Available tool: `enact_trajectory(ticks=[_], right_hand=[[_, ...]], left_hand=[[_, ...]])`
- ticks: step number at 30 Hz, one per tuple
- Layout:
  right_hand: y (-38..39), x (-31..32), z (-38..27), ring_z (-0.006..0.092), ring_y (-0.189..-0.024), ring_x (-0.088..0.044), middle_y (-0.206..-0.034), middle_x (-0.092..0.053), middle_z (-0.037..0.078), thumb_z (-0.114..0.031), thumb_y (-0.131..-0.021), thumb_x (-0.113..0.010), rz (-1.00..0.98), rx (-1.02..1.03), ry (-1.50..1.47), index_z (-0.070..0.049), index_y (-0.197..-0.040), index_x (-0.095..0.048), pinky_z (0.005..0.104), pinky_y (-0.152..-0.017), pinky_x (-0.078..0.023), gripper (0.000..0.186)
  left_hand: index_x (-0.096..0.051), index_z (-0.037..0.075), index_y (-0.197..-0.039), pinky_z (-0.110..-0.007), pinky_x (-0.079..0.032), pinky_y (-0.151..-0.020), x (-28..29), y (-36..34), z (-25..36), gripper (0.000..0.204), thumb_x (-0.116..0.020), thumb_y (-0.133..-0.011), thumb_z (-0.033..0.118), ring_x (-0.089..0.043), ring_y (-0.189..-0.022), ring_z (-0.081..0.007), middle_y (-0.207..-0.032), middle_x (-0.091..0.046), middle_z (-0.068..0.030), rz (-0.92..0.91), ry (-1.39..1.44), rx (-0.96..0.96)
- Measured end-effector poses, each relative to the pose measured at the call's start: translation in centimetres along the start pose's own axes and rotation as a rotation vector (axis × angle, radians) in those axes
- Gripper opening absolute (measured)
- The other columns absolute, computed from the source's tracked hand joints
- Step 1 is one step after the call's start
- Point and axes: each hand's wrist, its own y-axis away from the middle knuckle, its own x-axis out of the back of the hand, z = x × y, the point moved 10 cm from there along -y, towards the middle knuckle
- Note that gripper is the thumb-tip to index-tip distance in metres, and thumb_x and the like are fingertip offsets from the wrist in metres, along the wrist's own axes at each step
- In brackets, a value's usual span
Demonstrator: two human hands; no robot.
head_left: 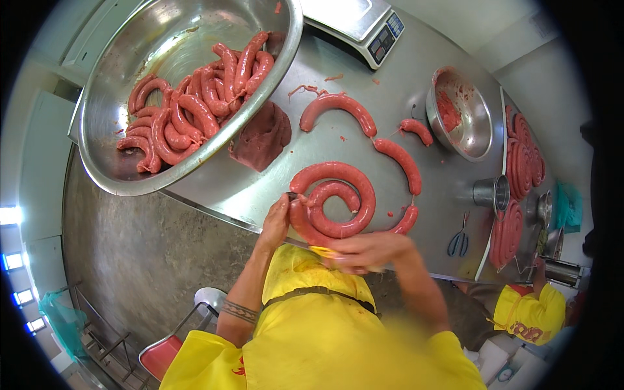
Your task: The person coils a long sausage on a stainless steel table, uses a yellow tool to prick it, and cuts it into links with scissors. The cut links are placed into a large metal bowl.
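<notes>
A long coil of raw pink sausage [367,195] lies on the steel table in front of me, partly twisted into links. My left hand [276,221] pinches the sausage at the coil's left side, by a narrow twisted spot. Low over the coil's near end is my right hand [370,251], its fingers closed and smeared by motion. A small yellow thing [322,251] shows at its fingertips; its kind is unclear. Finished-looking links [338,107] trail from the coil toward the far side, and a short separate piece [416,129] lies to their right.
A big steel basin [284,71] with several links stands far left, beside dark red meat [262,138]. Farther off are a scale [364,32] and a steel bowl [479,140]. Rightward lie a metal cup [484,192], scissors [459,239] and sausage coils [519,166], near another person's yellow sleeve [546,312].
</notes>
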Motion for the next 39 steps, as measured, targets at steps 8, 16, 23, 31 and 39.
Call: enact_trajectory(ticks=[8, 16, 23, 31, 39], right_hand=[[2.4, 22.8, -18.2, 0.0132, -0.065, -0.054, -0.081, -0.058, 0.004, -0.023, -0.105, -0.054, 0.883, 1.001, -0.473, -0.006, -0.12, -0.057, 0.0306, -0.061, -0.047, 0.023], [27.8, 22.6, -14.2, 0.0149, -0.085, -0.051, -0.094, -0.053, 0.005, -0.023, -0.109, -0.047, 1.132, 1.183, -0.239, -0.008, -0.134, -0.051, 0.0342, -0.078, -0.044, 0.03], [19.2, 11.7, 8.4, 0.0021, -0.048, -0.037, -0.068, -0.045, -0.007, -0.028, -0.105, -0.055, 1.208, 0.212, -0.348, -0.021, -0.129, -0.054, 0.019, -0.041, -0.029, 0.025], [-4.3, 9.3, -7.2, 0.0436, -0.105, -0.064, -0.103, -0.066, 0.024, -0.013, -0.099, -0.055, 0.78, 0.277, 0.979, -0.002, -0.126, -0.053, 0.0467, -0.087, -0.05, 0.029], [0.2, 6.2, -10.4, 0.0281, -0.095, -0.063, -0.104, -0.066, 0.013, -0.02, -0.102, -0.057, 1.159, 0.547, 1.139, -0.006, -0.111, -0.06, 0.0372, -0.092, -0.049, 0.017]], left_hand=[[-0.068, 0.004, -0.094, -0.039, -0.052, -0.082, -7.5, 2.4, 2.3, 0.026, -0.055, -0.105, 0.023, -0.066, -0.087, -0.0287, -0.089, -0.068, -0.0113, -0.277, -1.133, -0.329], [-0.064, 0.001, -0.095, -0.042, -0.052, -0.081, -1.6, 0.4, 1.4, 0.02, -0.055, -0.103, 0.018, -0.064, -0.087, -0.0305, -0.085, -0.068, -0.0112, -0.136, -1.076, -0.134], [-0.065, 0.001, -0.102, -0.048, -0.044, -0.104, 1.8, -0.4, -1.7, 0.018, -0.051, -0.102, 0.011, -0.052, -0.125, -0.0331, -0.135, -0.051, -0.0191, 0.288, -0.273, 0.077], [-0.066, 0.007, -0.102, -0.058, -0.019, -0.117, -2.1, 4.5, 4.8, 0.012, -0.063, -0.091, 0.009, -0.039, -0.141, -0.0374, -0.155, -0.037, -0.0227, 0.302, -1.614, -0.584], [-0.061, -0.002, -0.099, -0.048, -0.051, -0.062, 0.4, 2.0, 2.0, 0.013, -0.056, -0.099, 0.01, -0.063, -0.064, -0.0424, -0.071, -0.063, -0.0186, 0.363, -1.04, -0.496]])
